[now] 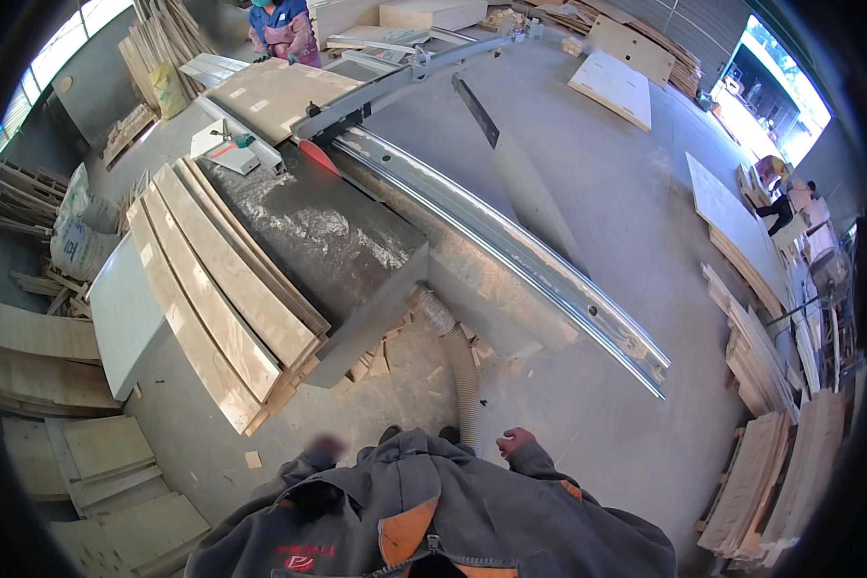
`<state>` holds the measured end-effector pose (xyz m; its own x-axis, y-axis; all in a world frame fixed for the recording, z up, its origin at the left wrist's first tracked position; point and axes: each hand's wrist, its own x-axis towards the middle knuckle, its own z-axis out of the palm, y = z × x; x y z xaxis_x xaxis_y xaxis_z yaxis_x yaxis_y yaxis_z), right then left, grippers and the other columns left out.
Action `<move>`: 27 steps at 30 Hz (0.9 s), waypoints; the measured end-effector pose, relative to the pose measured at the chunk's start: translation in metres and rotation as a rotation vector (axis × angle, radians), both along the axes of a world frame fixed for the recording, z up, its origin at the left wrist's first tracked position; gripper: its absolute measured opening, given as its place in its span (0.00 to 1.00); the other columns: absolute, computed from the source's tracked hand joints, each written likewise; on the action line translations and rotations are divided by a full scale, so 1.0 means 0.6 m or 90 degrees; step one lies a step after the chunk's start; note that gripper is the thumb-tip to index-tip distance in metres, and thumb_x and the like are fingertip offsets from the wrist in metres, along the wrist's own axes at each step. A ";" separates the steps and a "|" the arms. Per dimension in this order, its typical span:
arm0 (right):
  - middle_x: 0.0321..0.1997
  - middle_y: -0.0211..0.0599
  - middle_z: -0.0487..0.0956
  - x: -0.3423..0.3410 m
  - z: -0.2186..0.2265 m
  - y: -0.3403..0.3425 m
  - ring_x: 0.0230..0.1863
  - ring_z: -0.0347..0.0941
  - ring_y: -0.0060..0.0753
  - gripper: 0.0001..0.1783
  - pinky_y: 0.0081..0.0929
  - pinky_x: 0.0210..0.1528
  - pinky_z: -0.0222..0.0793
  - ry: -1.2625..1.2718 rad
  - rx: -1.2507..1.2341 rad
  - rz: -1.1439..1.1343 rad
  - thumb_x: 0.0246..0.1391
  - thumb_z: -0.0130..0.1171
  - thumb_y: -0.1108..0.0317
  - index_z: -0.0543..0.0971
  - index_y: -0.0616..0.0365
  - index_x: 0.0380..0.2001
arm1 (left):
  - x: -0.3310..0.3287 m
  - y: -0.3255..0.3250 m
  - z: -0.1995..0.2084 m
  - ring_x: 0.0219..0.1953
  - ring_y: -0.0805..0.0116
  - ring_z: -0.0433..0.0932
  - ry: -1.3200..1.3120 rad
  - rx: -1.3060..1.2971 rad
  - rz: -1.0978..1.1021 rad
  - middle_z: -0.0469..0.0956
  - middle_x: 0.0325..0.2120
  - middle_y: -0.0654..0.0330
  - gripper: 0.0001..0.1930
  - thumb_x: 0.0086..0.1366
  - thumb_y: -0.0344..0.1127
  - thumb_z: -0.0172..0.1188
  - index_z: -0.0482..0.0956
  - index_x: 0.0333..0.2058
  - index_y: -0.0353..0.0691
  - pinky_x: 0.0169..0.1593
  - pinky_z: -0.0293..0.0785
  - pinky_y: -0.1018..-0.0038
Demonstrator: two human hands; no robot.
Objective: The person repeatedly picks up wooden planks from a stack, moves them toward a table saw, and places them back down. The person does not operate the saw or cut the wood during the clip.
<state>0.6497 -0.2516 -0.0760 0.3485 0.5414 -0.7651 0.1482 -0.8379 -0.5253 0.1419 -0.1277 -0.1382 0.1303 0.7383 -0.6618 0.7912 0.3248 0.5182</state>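
Observation:
My left hand point(328, 446) hangs low by my body, smeared by motion, so its fingers do not show. On the other side, my right hand point(516, 441) hangs with its fingers curled in, and I see nothing in it. Both hands are away from the saw. Ahead stands a table saw with a dusty black top point(356, 236) and a red guard point(319, 157). Along the saw's left side lies a stack of long wooden strips point(236, 279). A long metal sliding rail point(511, 241) runs down its right side.
A ribbed hose point(465, 385) runs from the saw to near my feet, among wood offcuts point(380, 360). Board stacks point(111, 448) stand at left, more boards point(753, 472) at right. A co-worker point(284, 34) stands beyond the saw, near a large panel point(284, 94). Another person point(788, 204) is far right.

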 end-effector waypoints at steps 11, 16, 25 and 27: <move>0.24 0.44 0.79 -0.001 -0.029 -0.004 0.19 0.75 0.30 0.24 0.26 0.23 0.72 0.022 0.047 -0.008 0.43 0.61 0.67 0.71 0.69 0.43 | -0.001 0.013 -0.027 0.28 0.70 0.79 -0.141 -0.082 0.130 0.80 0.28 0.57 0.28 0.45 0.46 0.69 0.75 0.42 0.33 0.34 0.76 0.72; 0.24 0.44 0.79 -0.011 -0.010 -0.008 0.20 0.75 0.30 0.25 0.26 0.24 0.72 0.013 0.047 -0.004 0.43 0.62 0.65 0.71 0.69 0.44 | -0.027 0.001 -0.081 0.28 0.71 0.79 -0.161 -0.082 0.196 0.80 0.28 0.57 0.28 0.46 0.46 0.69 0.75 0.42 0.33 0.34 0.76 0.72; 0.27 0.46 0.80 -0.007 -0.021 -0.021 0.23 0.78 0.31 0.26 0.26 0.29 0.75 0.003 0.018 -0.013 0.42 0.64 0.63 0.73 0.67 0.43 | 0.013 0.014 -0.028 0.35 0.62 0.78 0.027 -0.060 0.101 0.79 0.33 0.54 0.31 0.41 0.52 0.69 0.77 0.41 0.36 0.42 0.75 0.69; 0.27 0.46 0.80 -0.007 -0.008 -0.018 0.22 0.78 0.31 0.25 0.26 0.29 0.75 0.001 0.019 -0.009 0.42 0.64 0.62 0.74 0.66 0.43 | 0.015 0.014 -0.026 0.35 0.61 0.79 0.013 -0.073 0.110 0.79 0.33 0.54 0.31 0.41 0.52 0.69 0.77 0.41 0.35 0.42 0.75 0.67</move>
